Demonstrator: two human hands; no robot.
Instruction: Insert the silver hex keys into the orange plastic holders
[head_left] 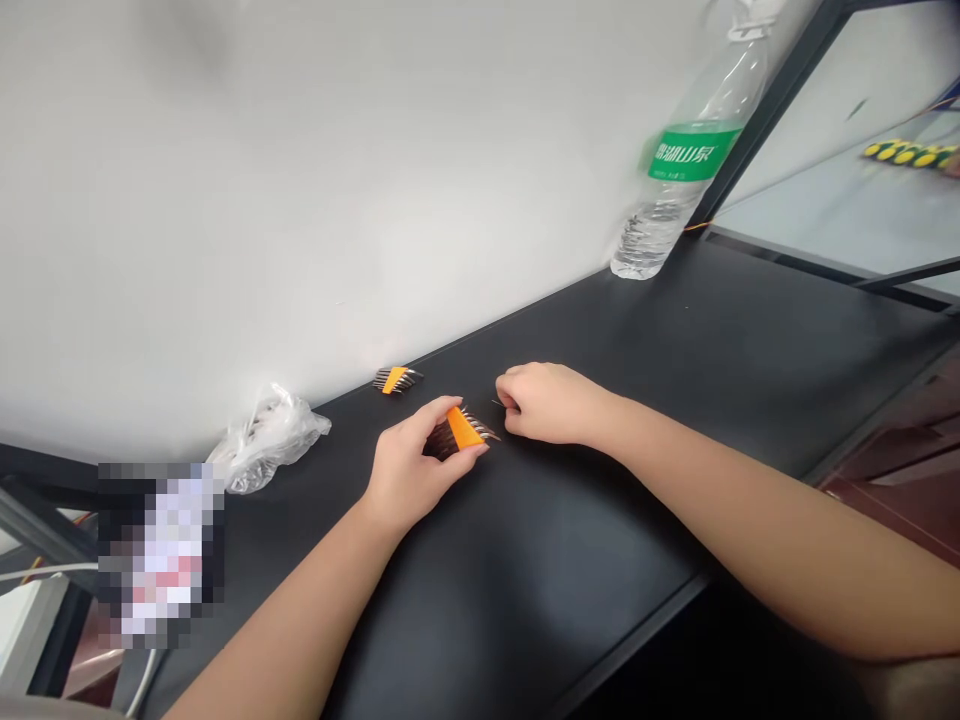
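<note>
Nearest, the bare left hand (418, 472) curves around a wedge-shaped orange plastic piece set with a row of slender metal pins (461, 430), the thumb on top and the fingers closing from the near side; it has firm hold of the piece, though whether the piece is lifted off the surface is hard to tell. Just right of that orange piece, the bare right hand (551, 405) has its fingers curled almost shut, the thumb tucked against them; a thin dark sliver (495, 403) pokes from the fingertips, too small to tell whether it is held. Beyond the orange piece, a second orange wedge with metal pins (394, 379) lies on the matte black tabletop (525, 620); farther left of it sits a crumpled clear plastic bag (266, 440); well beyond and to its right, a clear plastic water bottle with a green label (652, 190) stands by the white wall (300, 200).
</note>
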